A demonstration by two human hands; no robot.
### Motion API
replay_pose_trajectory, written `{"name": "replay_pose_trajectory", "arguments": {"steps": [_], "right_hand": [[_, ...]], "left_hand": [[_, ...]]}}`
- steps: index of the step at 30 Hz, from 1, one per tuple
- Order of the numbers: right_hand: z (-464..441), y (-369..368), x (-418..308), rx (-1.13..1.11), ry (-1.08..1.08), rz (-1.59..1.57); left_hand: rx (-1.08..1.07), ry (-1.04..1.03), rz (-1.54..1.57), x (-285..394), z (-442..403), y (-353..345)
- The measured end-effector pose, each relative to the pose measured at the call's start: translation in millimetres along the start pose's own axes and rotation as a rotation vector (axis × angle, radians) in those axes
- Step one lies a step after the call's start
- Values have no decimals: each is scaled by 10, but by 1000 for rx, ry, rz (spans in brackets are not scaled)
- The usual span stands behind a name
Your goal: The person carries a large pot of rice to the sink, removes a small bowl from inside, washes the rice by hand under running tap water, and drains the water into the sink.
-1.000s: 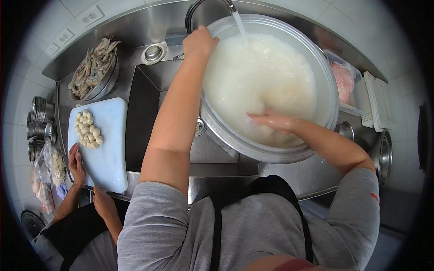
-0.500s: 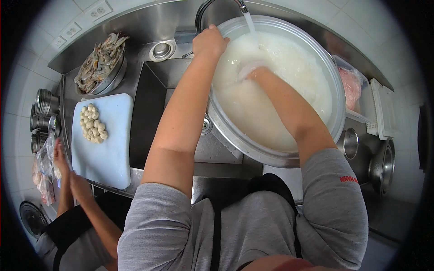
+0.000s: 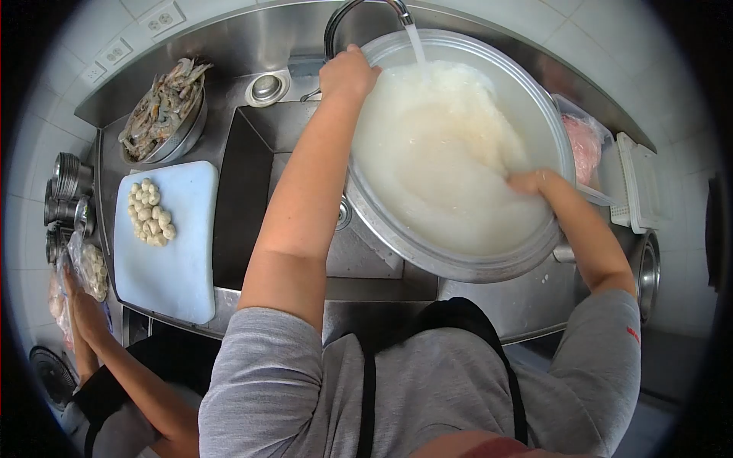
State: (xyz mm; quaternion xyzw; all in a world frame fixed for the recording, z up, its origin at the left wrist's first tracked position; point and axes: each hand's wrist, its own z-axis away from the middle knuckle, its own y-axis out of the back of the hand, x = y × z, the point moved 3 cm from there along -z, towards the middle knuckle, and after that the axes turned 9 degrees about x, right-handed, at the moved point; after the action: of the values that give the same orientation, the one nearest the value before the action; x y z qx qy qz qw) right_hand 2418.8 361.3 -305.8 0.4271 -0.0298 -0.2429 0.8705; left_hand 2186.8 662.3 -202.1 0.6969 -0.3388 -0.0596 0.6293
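A large round metal basin (image 3: pixel 466 267) rests over the right part of the sink, full of milky, cloudy water (image 3: pixel 427 153). My left hand (image 3: pixel 350 74) is closed over its upper left rim. Inside the right side of the basin, my right hand (image 3: pixel 528 183) dips into the water; its fingers are submerged and hidden. From the curved tap (image 3: pixel 331 32) at the back, a stream of water (image 3: pixel 416 46) runs into the basin. Whatever lies under the cloudy surface cannot be made out.
Left of the sink (image 3: pixel 243 191), a light blue cutting board (image 3: pixel 172 278) bears several pale balls (image 3: pixel 151 217). Behind it, a metal bowl (image 3: pixel 197 133) holds shrimp (image 3: pixel 164 107). A co-worker's hands (image 3: pixel 85 313) handle plastic bags at far left. Pink meat (image 3: pixel 584 149) sits in a container at right.
My right hand has swept from the basin's middle to its right side, swirling the water. My left hand stays on the rim. The co-worker's hands have moved left and down to the bags.
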Motion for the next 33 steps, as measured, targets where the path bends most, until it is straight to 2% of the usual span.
{"name": "replay_pose_trajectory", "arguments": {"steps": [1, 3, 5, 7, 9, 11, 13, 15, 17, 19, 20, 23, 25, 27, 29, 31, 33], "right_hand": [[114, -47, -158, -183, 63, 44], [458, -44, -679, -173, 145, 61], [643, -22, -1246, -169, 70, -6], [386, -279, -1463, -215, 347, 72], [334, -257, -1960, -194, 770, 598], [275, -107, -2267, 63, 378, 368], [-136, -117, -2376, 238, 450, 415], [-387, 17, -2387, 302, 395, 314], [-792, 124, -2223, 430, 168, 163], [-1169, 402, -2133, 315, 282, 411], [-1254, 536, -2071, 317, 286, 411], [-1348, 947, -1654, 444, 40, 209], [-1511, 1002, -1114, 505, -29, 173], [-1137, 1016, -726, 426, -278, 89], [-811, 936, -402, 230, -289, 22], [-406, 658, -238, 278, -234, -413], [-129, 404, -312, 198, -192, -308]], "left_hand": [[-9, 2, 0, 8, 2, 13], [-8, 4, -3, 8, -6, 3], [-8, 1, -7, 24, 2, -8], [-9, 23, 2, 24, 5, 8], [14, 7, -5, 15, 5, -13], [40, -4, -16, -3, -6, -17], [36, -12, -19, 1, -15, -27], [34, -13, -23, 6, -13, -35], [33, -15, -26, 1, -9, -29], [16, -7, -26, 15, -12, -11], [18, -5, -29, 18, -7, -4], [18, -8, -29, 12, 6, 14], [8, -5, -22, 16, 0, 11], [11, -10, -21, 9, -6, 1], [19, -12, -15, 18, -12, 8], [23, -3, -16, 18, 1, 11], [12, -2, -18, 9, -12, -10]]}}
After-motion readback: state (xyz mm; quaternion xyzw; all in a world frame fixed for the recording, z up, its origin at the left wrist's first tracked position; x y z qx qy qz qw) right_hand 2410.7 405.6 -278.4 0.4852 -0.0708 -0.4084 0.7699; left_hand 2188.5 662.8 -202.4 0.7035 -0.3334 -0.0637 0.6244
